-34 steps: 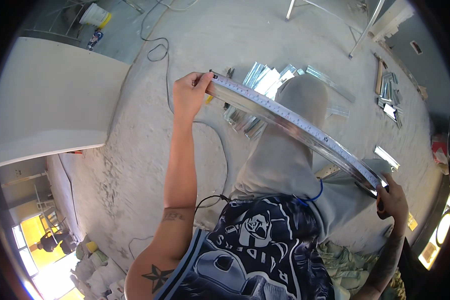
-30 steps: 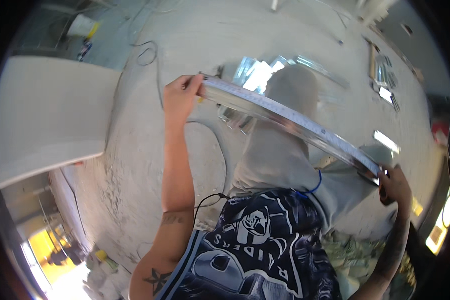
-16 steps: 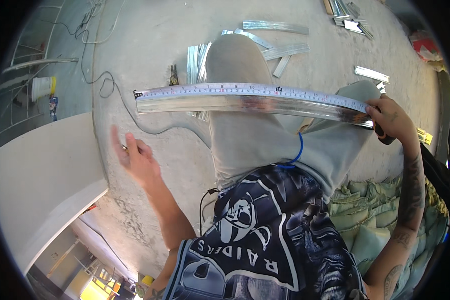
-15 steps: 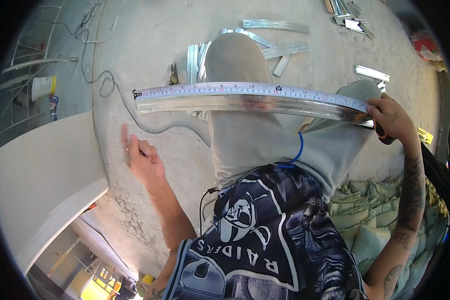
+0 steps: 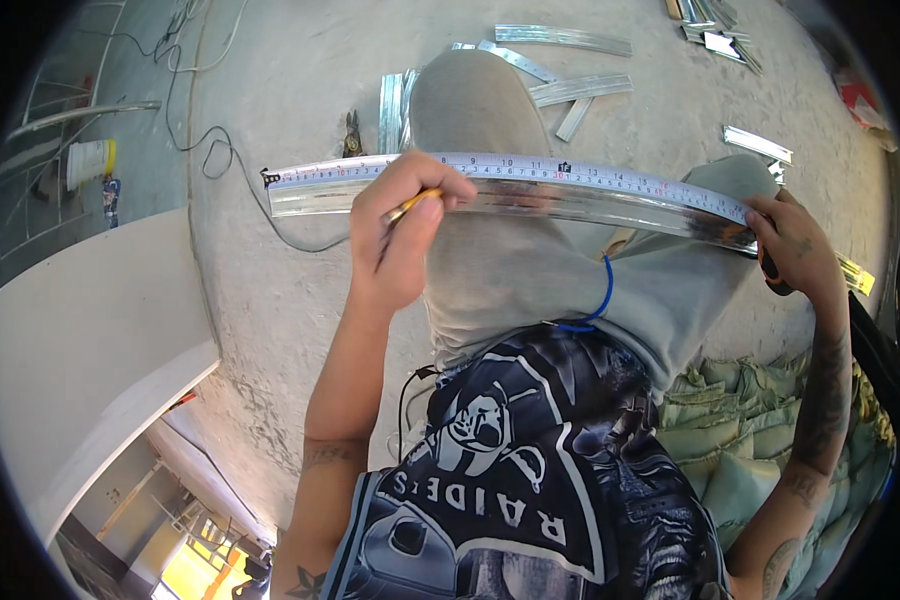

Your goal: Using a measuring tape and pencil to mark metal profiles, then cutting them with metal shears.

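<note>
The tape (image 5: 515,168) is white, marked black and red; the metal strip (image 5: 560,203) silver.

Soft brightness, dark curved edges.

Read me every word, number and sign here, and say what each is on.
I won't copy wording; locations only:
Tape measure: black and red numbers, partly legible.
Dark shirt: large pale letters, legible.
White bucket: any print too small to read.
Arm tattoos: any lettering too blurred to read.
</note>
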Available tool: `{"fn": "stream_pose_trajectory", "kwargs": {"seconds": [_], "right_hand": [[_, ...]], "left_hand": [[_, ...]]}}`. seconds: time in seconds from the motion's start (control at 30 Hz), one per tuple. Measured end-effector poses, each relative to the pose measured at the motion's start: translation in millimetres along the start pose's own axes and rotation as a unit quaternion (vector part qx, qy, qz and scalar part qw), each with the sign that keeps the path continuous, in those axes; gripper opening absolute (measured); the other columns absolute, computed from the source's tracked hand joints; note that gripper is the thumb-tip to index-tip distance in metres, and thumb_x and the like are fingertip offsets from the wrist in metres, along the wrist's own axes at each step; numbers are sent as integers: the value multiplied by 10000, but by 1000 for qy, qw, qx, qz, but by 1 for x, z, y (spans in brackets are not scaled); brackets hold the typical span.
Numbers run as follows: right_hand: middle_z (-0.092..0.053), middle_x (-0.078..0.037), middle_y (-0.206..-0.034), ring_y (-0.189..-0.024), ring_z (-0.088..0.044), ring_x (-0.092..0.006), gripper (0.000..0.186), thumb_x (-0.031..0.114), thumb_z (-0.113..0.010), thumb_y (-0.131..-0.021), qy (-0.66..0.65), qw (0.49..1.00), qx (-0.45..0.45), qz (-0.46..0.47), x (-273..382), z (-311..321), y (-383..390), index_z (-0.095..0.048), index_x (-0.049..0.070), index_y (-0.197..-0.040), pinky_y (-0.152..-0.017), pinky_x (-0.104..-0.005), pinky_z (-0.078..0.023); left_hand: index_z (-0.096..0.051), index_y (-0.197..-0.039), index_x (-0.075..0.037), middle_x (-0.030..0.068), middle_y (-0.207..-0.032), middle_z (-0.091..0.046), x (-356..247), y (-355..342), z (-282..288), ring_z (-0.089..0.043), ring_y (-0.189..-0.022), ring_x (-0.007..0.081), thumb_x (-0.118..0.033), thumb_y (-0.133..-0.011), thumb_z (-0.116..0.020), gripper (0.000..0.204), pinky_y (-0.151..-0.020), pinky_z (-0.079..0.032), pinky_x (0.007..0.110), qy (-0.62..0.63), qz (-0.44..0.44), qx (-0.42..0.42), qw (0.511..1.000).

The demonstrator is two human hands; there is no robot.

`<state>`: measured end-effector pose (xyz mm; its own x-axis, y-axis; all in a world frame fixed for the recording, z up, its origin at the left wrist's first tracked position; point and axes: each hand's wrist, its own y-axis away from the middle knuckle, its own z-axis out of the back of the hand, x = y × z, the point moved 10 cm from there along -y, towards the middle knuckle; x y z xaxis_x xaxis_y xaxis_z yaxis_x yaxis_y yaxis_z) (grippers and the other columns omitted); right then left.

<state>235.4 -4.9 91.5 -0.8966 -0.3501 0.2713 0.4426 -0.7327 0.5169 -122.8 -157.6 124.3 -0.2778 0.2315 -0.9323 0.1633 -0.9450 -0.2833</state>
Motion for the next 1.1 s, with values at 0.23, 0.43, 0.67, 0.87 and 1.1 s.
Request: {"fn": "stream_pose_trajectory", "kwargs": {"seconds": [0.23,0.43,0.67,0.87,1.1], "right_hand": [[-585,-191,-945,-908,-609,-374,304,249,-527,-966,14,1000,-8,-24,-3,1,2,-666,31,-1127,-829,-423,-469],[-561,-180,-907,-850,-606,-363,297,238,-515,-980,-3,998,-13,-64,1,-1,5,-663,38,-1142,-782,-422,-461],[-556,-179,-900,-834,-605,-345,309,244,-524,-982,-11,998,-33,-56,-8,-5,3,-657,50,-1183,-777,-400,-459],[-576,-179,-929,-848,-608,-346,327,253,-517,-988,0,998,-31,-59,-7,-5,2,-652,43,-1199,-794,-391,-463],[-588,-186,-961,-880,-616,-355,339,261,-512,-994,11,998,-18,-55,-6,-5,1,-647,39,-1212,-808,-388,-466]], "left_hand": [[-587,-827,14,69,-767,-646,47,11,-11,-576,-627,97,23,-782,-576,47,-582,-456,213,63,92,-73,991],[-578,-774,-18,84,-647,-616,23,4,-18,-617,-527,154,5,-683,-603,97,-520,-484,244,-147,-69,-24,986],[-556,-735,-28,76,-635,-610,25,6,-17,-641,-533,183,15,-642,-603,113,-509,-501,270,-157,-109,-48,980],[-553,-730,-33,73,-641,-609,26,6,-17,-638,-533,186,16,-633,-592,115,-507,-499,266,-171,-96,-45,980],[-550,-713,-39,62,-625,-592,28,6,-17,-606,-513,195,13,-616,-585,115,-488,-485,274,-155,-113,-62,980]]}}
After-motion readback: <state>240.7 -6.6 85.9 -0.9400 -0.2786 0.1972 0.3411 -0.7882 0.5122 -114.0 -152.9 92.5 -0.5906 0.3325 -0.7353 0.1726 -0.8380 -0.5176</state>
